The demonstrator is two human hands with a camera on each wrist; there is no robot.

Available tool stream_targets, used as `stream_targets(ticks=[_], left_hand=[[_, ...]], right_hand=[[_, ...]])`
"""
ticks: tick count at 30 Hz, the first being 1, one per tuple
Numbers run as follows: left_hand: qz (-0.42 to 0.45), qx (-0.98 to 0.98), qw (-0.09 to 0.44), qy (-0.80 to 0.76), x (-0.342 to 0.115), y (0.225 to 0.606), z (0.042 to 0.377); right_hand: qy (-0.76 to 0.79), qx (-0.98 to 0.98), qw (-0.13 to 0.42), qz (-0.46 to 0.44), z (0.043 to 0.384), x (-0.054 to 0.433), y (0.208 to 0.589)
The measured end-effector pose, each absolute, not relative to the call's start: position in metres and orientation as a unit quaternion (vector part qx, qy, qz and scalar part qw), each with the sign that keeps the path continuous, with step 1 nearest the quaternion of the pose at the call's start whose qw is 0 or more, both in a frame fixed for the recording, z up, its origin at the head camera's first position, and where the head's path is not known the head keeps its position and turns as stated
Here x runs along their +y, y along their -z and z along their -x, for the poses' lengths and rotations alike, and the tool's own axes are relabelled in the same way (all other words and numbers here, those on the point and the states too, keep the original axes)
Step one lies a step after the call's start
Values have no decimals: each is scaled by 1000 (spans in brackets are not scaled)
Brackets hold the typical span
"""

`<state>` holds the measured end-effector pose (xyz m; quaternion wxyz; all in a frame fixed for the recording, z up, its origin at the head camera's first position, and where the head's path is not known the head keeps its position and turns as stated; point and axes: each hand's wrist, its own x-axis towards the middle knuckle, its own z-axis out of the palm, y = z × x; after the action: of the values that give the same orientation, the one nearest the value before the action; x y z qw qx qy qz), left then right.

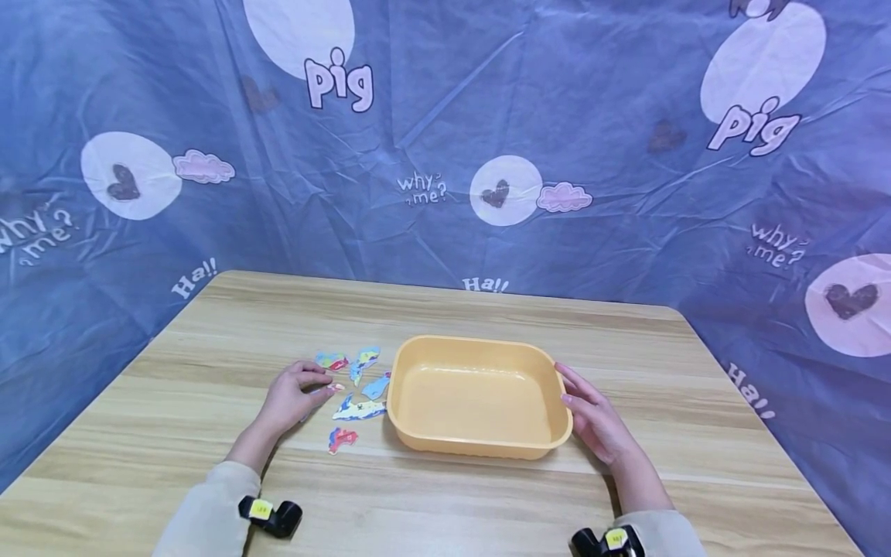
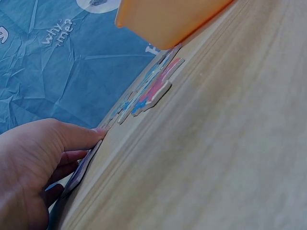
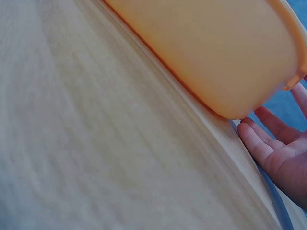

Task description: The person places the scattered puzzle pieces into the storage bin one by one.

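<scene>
In the head view, my left hand [image 1: 288, 398] rests low over the table at the left of a group of flat, colourful jigsaw-like pieces. Its thumb and index fingertips are right at a small pink piece [image 1: 337, 387]. Another flat piece [image 2: 81, 170] lies under the hand in the left wrist view. A white-and-blue piece [image 1: 359, 409] and a red-and-blue piece [image 1: 342, 439] lie nearby. At the right end of a yellow-orange plastic basin [image 1: 480, 447], my right hand [image 1: 599, 418] touches the side and rim, with fairly straight, spread fingers.
A blue-and-green piece [image 1: 331, 360], a yellow-and-blue piece [image 1: 365, 362] and a light blue piece [image 1: 376, 387] lie just left of the basin. The wooden table [image 1: 459, 503] ends at a blue printed cloth [image 1: 431, 247] behind it.
</scene>
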<state>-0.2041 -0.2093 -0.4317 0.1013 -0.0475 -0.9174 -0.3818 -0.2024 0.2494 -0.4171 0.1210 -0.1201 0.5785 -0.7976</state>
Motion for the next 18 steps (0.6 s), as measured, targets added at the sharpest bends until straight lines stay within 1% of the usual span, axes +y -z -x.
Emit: stream_targets(ticks=[7,18], left_hand=[[46,-918,119,375,-208,432,206],[57,-917,130,374,-208,432,205]], right_hand=[[795,583,122,111,202,249,416],[795,582,121,120,202,249,416]])
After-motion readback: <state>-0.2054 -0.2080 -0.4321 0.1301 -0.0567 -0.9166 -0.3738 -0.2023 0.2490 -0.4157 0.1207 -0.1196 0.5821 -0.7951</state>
